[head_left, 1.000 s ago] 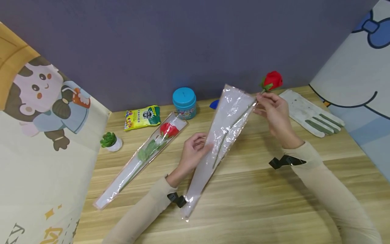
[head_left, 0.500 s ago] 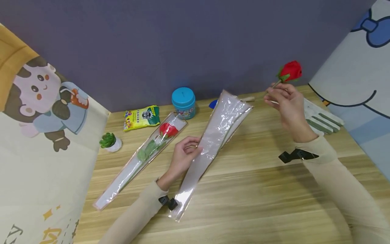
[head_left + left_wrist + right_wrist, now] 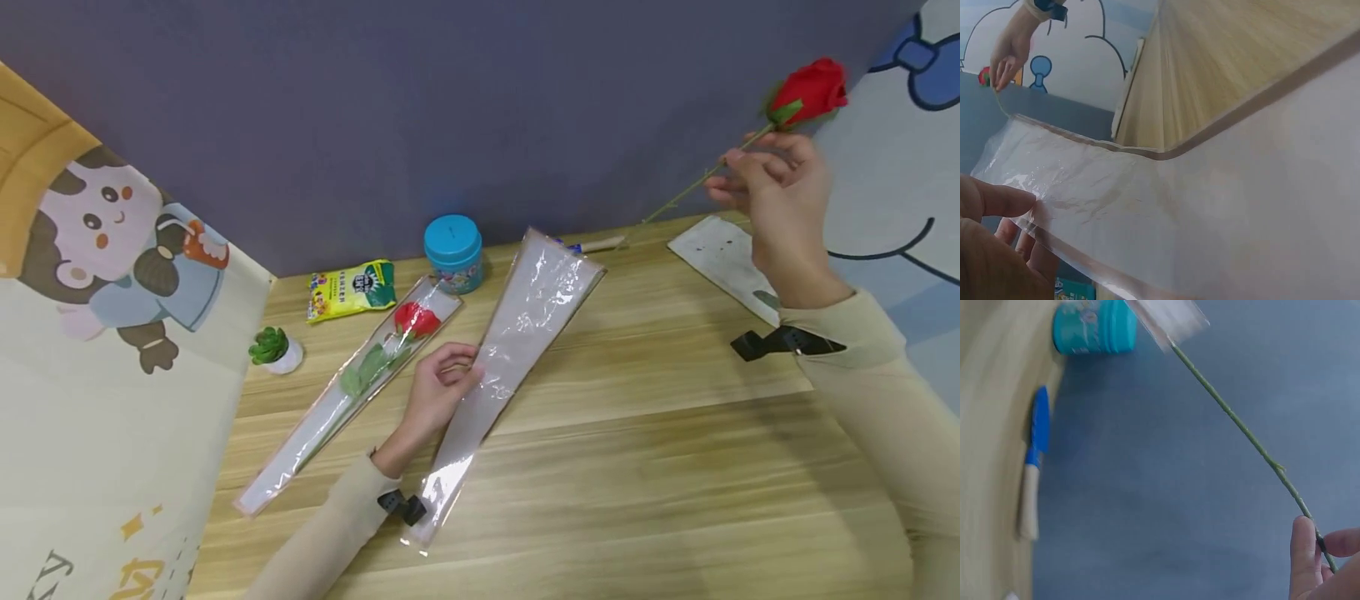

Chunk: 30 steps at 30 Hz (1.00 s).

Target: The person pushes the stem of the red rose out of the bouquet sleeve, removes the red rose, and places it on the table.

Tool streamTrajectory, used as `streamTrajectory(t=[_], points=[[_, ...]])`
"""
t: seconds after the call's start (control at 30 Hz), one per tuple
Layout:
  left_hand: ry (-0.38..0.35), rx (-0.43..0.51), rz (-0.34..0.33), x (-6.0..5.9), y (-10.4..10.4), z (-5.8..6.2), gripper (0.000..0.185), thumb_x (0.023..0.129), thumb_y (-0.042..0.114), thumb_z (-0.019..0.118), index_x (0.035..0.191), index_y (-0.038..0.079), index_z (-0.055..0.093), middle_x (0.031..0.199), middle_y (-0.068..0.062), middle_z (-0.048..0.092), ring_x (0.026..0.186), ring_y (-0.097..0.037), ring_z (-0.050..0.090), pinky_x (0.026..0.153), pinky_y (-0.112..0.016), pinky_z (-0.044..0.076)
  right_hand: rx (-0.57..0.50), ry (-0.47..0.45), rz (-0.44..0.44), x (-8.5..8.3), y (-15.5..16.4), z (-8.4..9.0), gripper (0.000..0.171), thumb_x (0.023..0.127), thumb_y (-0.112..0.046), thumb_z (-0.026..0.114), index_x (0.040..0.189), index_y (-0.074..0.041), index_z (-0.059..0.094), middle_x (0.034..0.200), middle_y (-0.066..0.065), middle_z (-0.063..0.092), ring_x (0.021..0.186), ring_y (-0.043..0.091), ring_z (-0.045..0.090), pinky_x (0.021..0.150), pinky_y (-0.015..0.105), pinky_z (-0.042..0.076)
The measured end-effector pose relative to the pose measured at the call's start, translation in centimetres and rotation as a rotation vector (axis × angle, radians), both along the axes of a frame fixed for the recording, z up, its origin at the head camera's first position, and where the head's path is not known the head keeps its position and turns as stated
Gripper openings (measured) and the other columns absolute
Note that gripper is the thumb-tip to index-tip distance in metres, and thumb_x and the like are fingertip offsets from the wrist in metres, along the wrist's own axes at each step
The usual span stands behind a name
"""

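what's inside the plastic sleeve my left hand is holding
The plastic sleeve gripped by the left hand looks empty: only wooden table shows through. The red rose is outside it, held up by the right hand.

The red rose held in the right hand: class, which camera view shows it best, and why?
The head view: the whole red rose shows, bloom and stem, pinched by the right hand. The right wrist view shows only its green stem between the fingers. The left wrist view shows just a red speck of it beside the distant hand.

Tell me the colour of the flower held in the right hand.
Red, on a green stem; the rose in the right hand shows best in the head view.
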<state>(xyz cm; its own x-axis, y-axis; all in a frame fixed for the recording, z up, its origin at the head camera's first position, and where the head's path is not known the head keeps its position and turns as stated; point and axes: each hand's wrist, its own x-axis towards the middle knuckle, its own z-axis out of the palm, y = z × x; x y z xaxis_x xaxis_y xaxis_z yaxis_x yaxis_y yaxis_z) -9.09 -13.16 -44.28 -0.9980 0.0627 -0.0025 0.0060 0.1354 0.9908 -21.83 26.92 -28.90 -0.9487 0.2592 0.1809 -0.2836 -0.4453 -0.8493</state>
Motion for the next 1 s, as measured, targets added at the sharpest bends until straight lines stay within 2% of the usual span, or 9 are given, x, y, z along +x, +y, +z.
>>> streamTrajectory(t=[0.13,0.27,0.4,0.5,0.6,0.73,0.83,0.9,1.0], points=[[-0.023,-0.010,0.015,0.3,-0.6,-0.2,0.032,0.088,-0.007,0.074,0.120,-0.006,0.067,0.115,-0.027,0.071,0.088,-0.008,0.069,0.079,-0.017,0.061,-0.001,0.031,-0.080,-0.2,1.5,1.4,0.034,0.089,0.004,0.076,0.113,-0.004,0.053,0.092,0.014,0.076,0.062,0.024,0.075,0.061,0.029,0.065],[-0.037,-0.027,0.023,0.6,-1.1,-0.5,0.031,0.088,-0.008,0.074,0.118,-0.007,0.068,0.113,-0.028,0.071,0.089,-0.013,0.070,0.076,-0.016,0.060,0.079,0.056,-0.169,-0.1,3.2,2.2,0.037,0.092,-0.003,0.076,0.121,-0.005,0.054,0.098,0.011,0.074,0.065,0.020,0.074,0.063,0.023,0.064],[-0.048,-0.075,0.025,0.7,-1.8,-0.8,0.030,0.087,-0.008,0.073,0.117,-0.006,0.069,0.114,-0.028,0.073,0.095,-0.018,0.071,0.079,-0.016,0.059,0.145,0.064,-0.224,0.2,4.7,2.3,0.041,0.094,-0.008,0.075,0.128,-0.006,0.053,0.102,0.010,0.073,0.068,0.017,0.073,0.068,0.020,0.064],[-0.072,-0.134,0.030,0.8,-2.3,-1.1,0.030,0.087,-0.008,0.073,0.117,-0.004,0.069,0.113,-0.025,0.074,0.096,-0.021,0.072,0.080,-0.017,0.059,0.171,0.047,-0.222,0.3,5.4,1.8,0.039,0.094,-0.009,0.074,0.127,-0.007,0.053,0.099,0.008,0.074,0.066,0.016,0.074,0.068,0.020,0.064],[-0.111,-0.187,0.025,1.0,-2.9,-1.2,0.033,0.086,-0.008,0.074,0.118,-0.001,0.070,0.113,-0.024,0.076,0.094,-0.023,0.074,0.079,-0.018,0.060,0.201,0.008,-0.171,0.3,5.5,0.9,0.036,0.094,-0.007,0.075,0.123,-0.007,0.054,0.096,0.006,0.076,0.064,0.015,0.074,0.065,0.020,0.063],[-0.164,-0.221,0.001,1.2,-3.7,-1.1,0.040,0.084,-0.007,0.075,0.122,0.001,0.069,0.116,-0.023,0.076,0.093,-0.024,0.074,0.079,-0.022,0.062,0.211,-0.052,-0.022,0.3,5.1,-0.7,0.032,0.093,0.000,0.074,0.118,-0.005,0.056,0.091,0.007,0.079,0.063,0.017,0.075,0.059,0.024,0.064],[-0.185,-0.236,-0.022,1.3,-4.1,-1.1,0.044,0.081,-0.008,0.077,0.124,0.001,0.068,0.118,-0.023,0.075,0.090,-0.024,0.074,0.077,-0.025,0.063,0.270,-0.120,0.094,0.4,4.6,-1.9,0.031,0.095,0.001,0.070,0.122,-0.006,0.055,0.091,0.003,0.079,0.065,0.016,0.075,0.059,0.025,0.064],[-0.197,-0.251,-0.031,1.3,-4.4,-1.0,0.047,0.079,-0.008,0.078,0.125,0.003,0.069,0.118,-0.021,0.074,0.088,-0.022,0.073,0.076,-0.026,0.063,0.383,-0.174,0.142,0.4,4.2,-2.8,0.031,0.098,-0.003,0.067,0.126,-0.010,0.055,0.092,-0.002,0.078,0.068,0.013,0.075,0.061,0.022,0.064],[-0.199,-0.279,-0.036,1.3,-4.6,-0.8,0.051,0.076,-0.009,0.080,0.124,0.003,0.069,0.115,-0.021,0.075,0.083,-0.019,0.071,0.073,-0.024,0.062,0.641,-0.245,0.185,0.4,3.4,-4.2,0.031,0.104,-0.013,0.062,0.134,-0.016,0.053,0.095,-0.015,0.073,0.074,0.005,0.074,0.065,0.018,0.063]])
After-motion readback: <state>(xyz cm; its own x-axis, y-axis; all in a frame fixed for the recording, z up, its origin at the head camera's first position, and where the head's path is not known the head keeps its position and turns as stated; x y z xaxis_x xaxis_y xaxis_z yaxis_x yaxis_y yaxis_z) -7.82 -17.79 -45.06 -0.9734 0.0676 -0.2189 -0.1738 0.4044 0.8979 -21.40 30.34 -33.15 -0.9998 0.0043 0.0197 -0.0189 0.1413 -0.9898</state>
